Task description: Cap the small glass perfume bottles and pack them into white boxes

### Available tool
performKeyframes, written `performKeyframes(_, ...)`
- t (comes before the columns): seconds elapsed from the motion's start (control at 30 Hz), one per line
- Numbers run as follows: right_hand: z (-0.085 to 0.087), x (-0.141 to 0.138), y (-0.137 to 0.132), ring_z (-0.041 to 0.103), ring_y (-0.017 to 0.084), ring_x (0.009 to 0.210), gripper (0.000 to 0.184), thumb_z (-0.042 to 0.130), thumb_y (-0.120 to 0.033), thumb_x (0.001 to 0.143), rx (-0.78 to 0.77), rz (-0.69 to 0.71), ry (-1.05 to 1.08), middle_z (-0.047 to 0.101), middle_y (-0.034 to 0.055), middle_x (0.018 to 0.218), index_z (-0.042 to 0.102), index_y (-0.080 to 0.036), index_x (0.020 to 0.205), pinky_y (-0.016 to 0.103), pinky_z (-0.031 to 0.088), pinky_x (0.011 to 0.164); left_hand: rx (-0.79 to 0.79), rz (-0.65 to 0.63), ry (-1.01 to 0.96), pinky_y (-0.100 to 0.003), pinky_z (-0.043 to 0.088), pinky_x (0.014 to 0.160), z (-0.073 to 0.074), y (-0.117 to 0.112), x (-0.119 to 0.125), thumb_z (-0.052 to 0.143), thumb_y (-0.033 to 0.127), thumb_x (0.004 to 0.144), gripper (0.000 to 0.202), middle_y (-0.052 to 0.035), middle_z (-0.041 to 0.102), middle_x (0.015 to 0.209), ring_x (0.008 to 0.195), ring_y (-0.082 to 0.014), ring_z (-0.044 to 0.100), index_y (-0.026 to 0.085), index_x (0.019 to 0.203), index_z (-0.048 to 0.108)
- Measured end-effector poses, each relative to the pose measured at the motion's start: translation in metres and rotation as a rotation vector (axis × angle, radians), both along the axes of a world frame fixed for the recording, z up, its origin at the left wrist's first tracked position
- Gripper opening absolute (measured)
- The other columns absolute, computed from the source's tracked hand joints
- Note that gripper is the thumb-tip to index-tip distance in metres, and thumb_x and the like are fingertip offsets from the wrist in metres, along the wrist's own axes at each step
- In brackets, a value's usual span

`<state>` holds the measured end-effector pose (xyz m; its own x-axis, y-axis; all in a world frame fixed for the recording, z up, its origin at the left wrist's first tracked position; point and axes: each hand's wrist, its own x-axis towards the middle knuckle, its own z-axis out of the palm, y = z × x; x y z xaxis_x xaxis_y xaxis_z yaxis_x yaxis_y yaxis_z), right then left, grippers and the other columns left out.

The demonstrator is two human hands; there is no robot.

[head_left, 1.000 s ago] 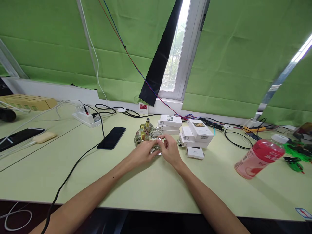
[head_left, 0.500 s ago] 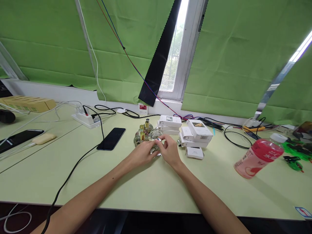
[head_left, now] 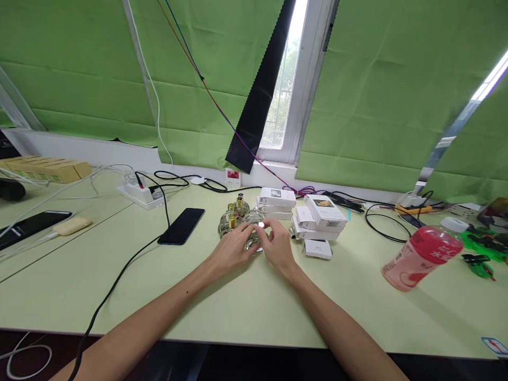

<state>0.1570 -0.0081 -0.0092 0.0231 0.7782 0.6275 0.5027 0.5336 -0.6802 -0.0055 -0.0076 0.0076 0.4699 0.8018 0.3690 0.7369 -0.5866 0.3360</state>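
A small round glass bottle [head_left: 253, 241] with a silver top [head_left: 261, 225] stands on the table between my two hands. My left hand [head_left: 234, 247] closes round its left side, with the fingertips near the top. On the other side, my right hand [head_left: 278, 247] has thumb and fingers closed around the bottle's upper right. Its fingers partly hide the glass. Just behind and to the left are several small glass bottles with gold necks [head_left: 232, 221], one with a dark top [head_left: 240, 198]. A clear glass bottle [head_left: 254, 214] sits right behind my hands.
White cartons are stacked to the right [head_left: 325, 210] and behind [head_left: 277, 197]. A black phone [head_left: 181, 226] lies left, with a black cable [head_left: 130, 270] running past it. A pink drink bottle [head_left: 421, 258] stands at right. A power strip [head_left: 139, 193] and cables line the wall.
My fingers have shifted slightly around the bottle's top. The silver top, partly covered and tilted-looking before, now shows its flat upper face between my hands. Everything else stays in place.
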Motion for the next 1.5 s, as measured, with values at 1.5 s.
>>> performKeyframes(1.5, -0.015, 0.000, 0.006, 0.069, 0.017, 0.075, 0.040, 0.057, -0.020, 0.086, -0.121, 0.146, 0.089, 0.060, 0.0169, 0.130, 0.053, -0.017, 0.127, 0.031, 0.059, 0.062, -0.009, -0.052, -0.012, -0.039, 0.053, 0.086, -0.009, 0.004, -0.002, 0.048, 0.026, 0.097, 0.029, -0.0131, 0.071, 0.119, 0.104, -0.0295, 0.069, 0.017, 0.119, 0.065)
